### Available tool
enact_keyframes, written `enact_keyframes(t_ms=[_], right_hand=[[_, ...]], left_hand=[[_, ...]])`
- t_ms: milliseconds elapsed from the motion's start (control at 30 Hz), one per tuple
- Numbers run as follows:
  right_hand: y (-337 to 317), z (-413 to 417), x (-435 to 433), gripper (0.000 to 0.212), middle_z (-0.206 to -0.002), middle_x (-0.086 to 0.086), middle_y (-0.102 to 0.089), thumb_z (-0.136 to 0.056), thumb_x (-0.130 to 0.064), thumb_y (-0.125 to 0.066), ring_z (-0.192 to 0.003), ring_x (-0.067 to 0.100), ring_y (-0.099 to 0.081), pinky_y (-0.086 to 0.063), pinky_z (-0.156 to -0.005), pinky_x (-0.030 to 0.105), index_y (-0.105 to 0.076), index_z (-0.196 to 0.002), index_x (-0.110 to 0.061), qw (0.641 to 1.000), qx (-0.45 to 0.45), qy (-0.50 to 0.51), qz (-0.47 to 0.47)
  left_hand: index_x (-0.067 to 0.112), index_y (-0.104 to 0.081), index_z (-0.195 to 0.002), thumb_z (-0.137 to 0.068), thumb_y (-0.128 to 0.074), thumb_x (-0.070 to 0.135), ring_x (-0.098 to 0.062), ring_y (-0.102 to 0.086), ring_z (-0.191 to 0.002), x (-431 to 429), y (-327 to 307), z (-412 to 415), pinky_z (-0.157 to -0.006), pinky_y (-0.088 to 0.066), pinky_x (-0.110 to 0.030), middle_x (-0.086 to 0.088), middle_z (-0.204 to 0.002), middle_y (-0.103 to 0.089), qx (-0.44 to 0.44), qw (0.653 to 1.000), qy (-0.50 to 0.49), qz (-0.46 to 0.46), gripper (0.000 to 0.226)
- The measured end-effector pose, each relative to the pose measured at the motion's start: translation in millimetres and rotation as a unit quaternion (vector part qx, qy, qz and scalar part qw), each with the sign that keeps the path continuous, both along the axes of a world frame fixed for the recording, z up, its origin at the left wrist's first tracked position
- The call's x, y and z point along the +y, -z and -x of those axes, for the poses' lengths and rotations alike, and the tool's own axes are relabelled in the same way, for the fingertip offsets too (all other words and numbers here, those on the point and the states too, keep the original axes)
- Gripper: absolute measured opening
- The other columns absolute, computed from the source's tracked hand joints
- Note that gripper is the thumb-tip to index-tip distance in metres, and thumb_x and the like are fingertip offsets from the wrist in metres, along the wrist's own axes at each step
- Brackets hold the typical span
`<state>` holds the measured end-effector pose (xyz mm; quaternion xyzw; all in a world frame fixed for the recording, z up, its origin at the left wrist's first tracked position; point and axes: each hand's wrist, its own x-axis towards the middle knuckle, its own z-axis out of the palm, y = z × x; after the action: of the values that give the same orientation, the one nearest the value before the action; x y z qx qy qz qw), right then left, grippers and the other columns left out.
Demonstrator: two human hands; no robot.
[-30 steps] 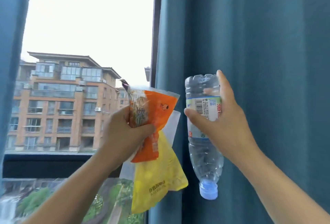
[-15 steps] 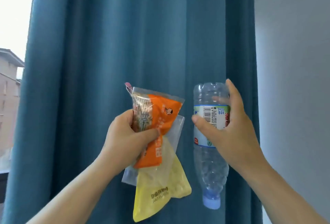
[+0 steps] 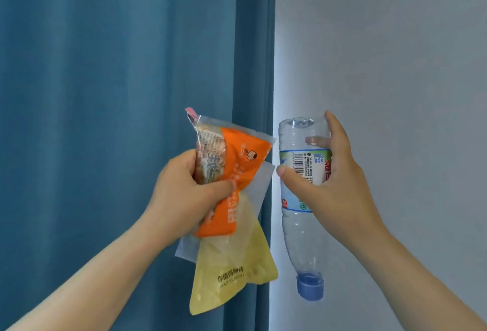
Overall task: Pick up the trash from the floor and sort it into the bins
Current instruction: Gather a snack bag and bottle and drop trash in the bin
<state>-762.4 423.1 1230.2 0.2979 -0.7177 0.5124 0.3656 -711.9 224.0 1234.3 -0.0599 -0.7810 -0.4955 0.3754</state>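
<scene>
My left hand (image 3: 184,193) grips a bunch of snack wrappers held up at chest height: an orange wrapper (image 3: 237,169) on top, a yellow wrapper (image 3: 232,272) hanging below it and a clear plastic sheet (image 3: 259,185) behind. My right hand (image 3: 334,188) holds an empty clear plastic bottle (image 3: 303,230) upside down, its blue cap (image 3: 310,286) pointing at the floor and its label under my thumb. The two hands are side by side, a small gap apart. No bins and no floor are in view.
A blue curtain (image 3: 118,93) fills the left half of the view. A plain pale wall (image 3: 395,67) fills the right half, with a strip of light along the curtain's edge.
The view has swung to the right: the window and building have gone out of sight, and the wall now fills the right half. Both hands keep the same hold on their items.
</scene>
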Motion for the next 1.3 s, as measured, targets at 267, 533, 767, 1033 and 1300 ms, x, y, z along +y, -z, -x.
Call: enact_keyframes(t_ms=[267,533,767,1033,1300], right_hand=[[19.3,10.7,19.3,0.100,-0.127,-0.019,-0.048,-0.072,-0.042,-0.075,-0.094,0.000,-0.062,-0.053,-0.084,0.024,-0.008,-0.147,-0.048,0.993,-0.022,0.113,-0.004],[40.8,35.2,32.3,0.100,-0.123,-0.022,-0.046,-0.075,-0.041,-0.074,-0.094,-0.004,-0.060,-0.048,-0.073,0.011,-0.007,-0.149,-0.044,0.981,-0.048,0.185,-0.012],[74.7,84.6,46.6,0.100,-0.119,-0.027,-0.046,-0.075,-0.043,-0.073,-0.094,-0.007,-0.060,-0.047,-0.072,0.009,-0.006,-0.149,-0.044,0.974,-0.076,0.211,-0.021],[125.5,185.3,76.3,0.102,-0.124,-0.019,-0.047,-0.073,-0.041,-0.075,-0.095,-0.013,-0.057,-0.045,-0.070,-0.002,-0.007,-0.149,-0.042,0.968,-0.120,0.215,-0.041],[207.9,315.0,106.2,0.099,-0.124,-0.019,-0.049,-0.074,-0.033,-0.078,-0.099,-0.001,-0.059,-0.043,-0.075,-0.003,-0.012,-0.148,-0.038,0.962,-0.189,0.188,-0.065]], left_hand=[[0.030,-0.062,-0.085,-0.072,-0.079,0.015,-0.006,-0.069,-0.073,7.3,13.1,53.7,-0.060,-0.054,-0.022,0.009,-0.082,-0.072,-0.019,0.993,0.112,0.012,0.027],[0.030,-0.063,-0.089,-0.072,-0.079,0.014,-0.014,-0.070,-0.082,17.7,39.9,110.4,-0.072,-0.057,-0.036,0.007,-0.088,-0.073,-0.056,0.978,0.199,-0.021,0.028],[0.032,-0.060,-0.089,-0.073,-0.078,0.014,-0.010,-0.068,-0.081,33.4,76.9,171.5,-0.063,-0.052,-0.026,0.010,-0.090,-0.070,-0.084,0.966,0.238,-0.049,0.030],[0.027,-0.063,-0.097,-0.073,-0.079,0.017,-0.017,-0.068,-0.088,67.1,131.5,275.7,-0.077,-0.056,-0.039,0.006,-0.095,-0.070,-0.141,0.963,0.227,-0.048,0.031],[0.032,-0.056,-0.102,-0.076,-0.077,0.027,-0.016,-0.064,-0.093,92.3,225.0,394.8,-0.082,-0.054,-0.040,0.012,-0.096,-0.065,-0.225,0.957,0.173,-0.062,0.034]])
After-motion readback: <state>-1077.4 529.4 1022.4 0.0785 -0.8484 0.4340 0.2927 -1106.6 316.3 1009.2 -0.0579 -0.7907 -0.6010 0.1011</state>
